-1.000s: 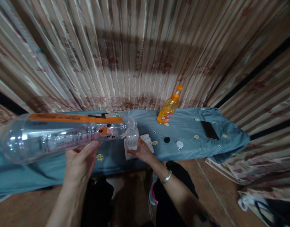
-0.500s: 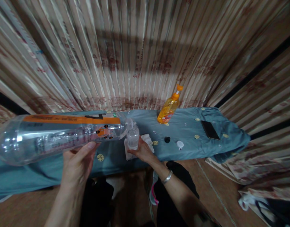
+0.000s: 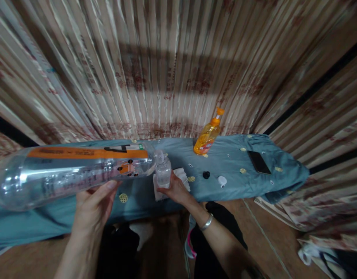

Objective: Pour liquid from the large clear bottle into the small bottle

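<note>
Clear plastic forms the large bottle (image 3: 70,170) that our left hand (image 3: 97,201) grips, lying nearly level with its mouth at the top of the small bottle (image 3: 163,172). Our right hand (image 3: 176,188) grips that small bottle, with a white cloth (image 3: 182,176) around its lower part. To the right on the blue-green cover (image 3: 233,162) we see a black cap (image 3: 206,174), a white cap (image 3: 222,181) and, farther over, a dark phone (image 3: 259,162). Behind the caps stands an orange pump bottle (image 3: 207,136), near the pleated curtain (image 3: 166,69). Nothing stands between our two hands but the bottles' necks.
</note>
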The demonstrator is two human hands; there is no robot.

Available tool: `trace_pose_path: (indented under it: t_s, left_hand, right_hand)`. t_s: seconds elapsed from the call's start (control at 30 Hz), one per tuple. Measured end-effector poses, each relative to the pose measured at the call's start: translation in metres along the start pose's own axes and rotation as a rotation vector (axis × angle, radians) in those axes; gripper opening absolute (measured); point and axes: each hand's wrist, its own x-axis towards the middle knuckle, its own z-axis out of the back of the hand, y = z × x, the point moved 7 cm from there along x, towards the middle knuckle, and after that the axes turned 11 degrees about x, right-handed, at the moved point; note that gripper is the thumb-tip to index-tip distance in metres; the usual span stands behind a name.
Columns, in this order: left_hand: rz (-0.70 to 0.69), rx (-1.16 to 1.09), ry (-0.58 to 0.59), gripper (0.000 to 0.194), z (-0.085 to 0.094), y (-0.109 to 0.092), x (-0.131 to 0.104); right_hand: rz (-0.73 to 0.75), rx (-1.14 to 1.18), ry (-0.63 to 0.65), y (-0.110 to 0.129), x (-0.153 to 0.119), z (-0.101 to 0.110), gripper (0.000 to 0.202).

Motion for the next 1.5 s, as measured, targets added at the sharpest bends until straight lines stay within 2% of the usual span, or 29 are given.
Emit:
trace_pose_path:
  t_s: [0.23,0.43,0.73,1.1,1.5]
  left_hand:
    - [-0.008,0.013,0.009,0.037,0.0015,-0.0009,-0.001]
    - [-0.011,-0.012,0.017,0.049,-0.0019,-0.0043,-0.0025]
    - [-0.001,-0.039,0.026,0.039,-0.0017,-0.0017,-0.0008]
    - [-0.008,-0.028,0.014,0.048,-0.0006,-0.0015,-0.0004]
    - [-0.004,-0.028,0.035,0.041,-0.001,0.0009,0.0009]
  right_hand:
    - [-0.008,0.002,0.01,0.0018,-0.0007,0.0003,0.077]
    - [0.004,0.004,0.014,0.0021,-0.0007,0.0,0.076]
    - [0.001,-0.017,0.004,-0.001,-0.0007,-0.0005,0.075]
    - [0.003,-0.006,0.008,-0.0008,-0.0001,-0.0013,0.076]
    - [-0.013,0.0,0.017,0.003,-0.0011,-0.0011,0.075]
